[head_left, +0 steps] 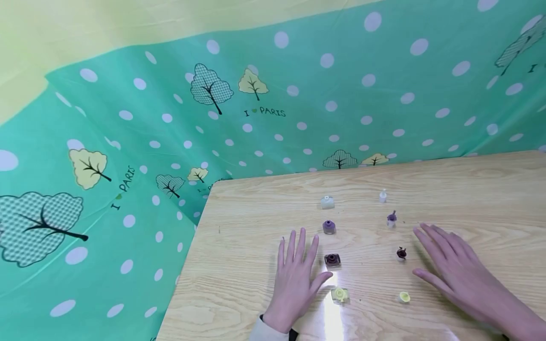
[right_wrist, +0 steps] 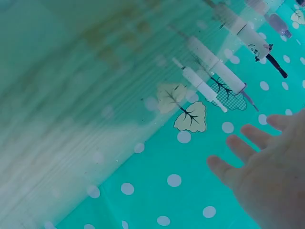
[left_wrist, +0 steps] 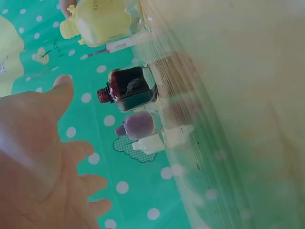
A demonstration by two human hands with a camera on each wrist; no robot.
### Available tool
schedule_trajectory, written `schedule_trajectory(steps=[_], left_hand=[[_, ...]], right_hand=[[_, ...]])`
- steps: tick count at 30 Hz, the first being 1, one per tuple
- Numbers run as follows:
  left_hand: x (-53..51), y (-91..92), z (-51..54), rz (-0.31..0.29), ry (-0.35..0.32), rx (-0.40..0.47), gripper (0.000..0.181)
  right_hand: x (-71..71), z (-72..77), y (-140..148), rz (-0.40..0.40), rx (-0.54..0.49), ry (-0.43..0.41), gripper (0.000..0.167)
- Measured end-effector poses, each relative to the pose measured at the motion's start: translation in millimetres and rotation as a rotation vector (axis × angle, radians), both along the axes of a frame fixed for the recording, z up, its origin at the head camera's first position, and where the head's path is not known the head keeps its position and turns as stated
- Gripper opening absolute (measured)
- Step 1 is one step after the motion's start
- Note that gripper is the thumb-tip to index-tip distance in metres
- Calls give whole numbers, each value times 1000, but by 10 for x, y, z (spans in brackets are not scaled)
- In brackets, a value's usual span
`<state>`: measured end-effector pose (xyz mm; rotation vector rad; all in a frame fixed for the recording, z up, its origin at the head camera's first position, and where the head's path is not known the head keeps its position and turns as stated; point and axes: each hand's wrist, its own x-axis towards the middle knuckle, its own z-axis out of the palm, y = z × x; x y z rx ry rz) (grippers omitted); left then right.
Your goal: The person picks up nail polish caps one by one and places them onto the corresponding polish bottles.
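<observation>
My left hand (head_left: 293, 280) has its fingers spread and holds nothing, just left of a column of uncapped nail polish bottles. Nearest it are the dark red bottle (head_left: 332, 260) and the yellow bottle (head_left: 340, 295); farther back stand the purple bottle (head_left: 329, 228) and the whitish bottle (head_left: 327, 203). To the right, their brush caps stand upside down: a yellow cap (head_left: 403, 297), a dark-brushed cap (head_left: 401, 254), a purple-brushed cap (head_left: 391, 219) and a white cap (head_left: 383, 196). Beyond these caps my right hand (head_left: 458, 270) lies with fingers extended, holding nothing.
The bottles and caps stand on a light wood-grain table (head_left: 239, 213). A green dotted cloth (head_left: 298, 94) printed with trees hangs behind the table and along its left side. Small dark specks lie on the tabletop between the things.
</observation>
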<state>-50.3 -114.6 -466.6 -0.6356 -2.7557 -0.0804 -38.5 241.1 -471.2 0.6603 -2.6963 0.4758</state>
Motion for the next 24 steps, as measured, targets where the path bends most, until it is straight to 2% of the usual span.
schedule_trajectory(steps=[8, 13, 18, 21, 24], left_hand=[[24, -39, 30, -60, -38, 43, 79], [32, -65, 67, -112, -40, 114, 74], [53, -83, 86, -171, -60, 249, 61], [76, -93, 96, -209, -129, 356, 57], [93, -104, 93, -241, -194, 446, 55]], right_hand=[[53, 54, -21, -15, -95, -79, 75], [90, 100, -29, -8, -157, -127, 62], [134, 109, -25, 7, -201, -212, 49], [156, 90, -27, -2, -212, -296, 44], [174, 47, -30, -6, -227, -326, 44]])
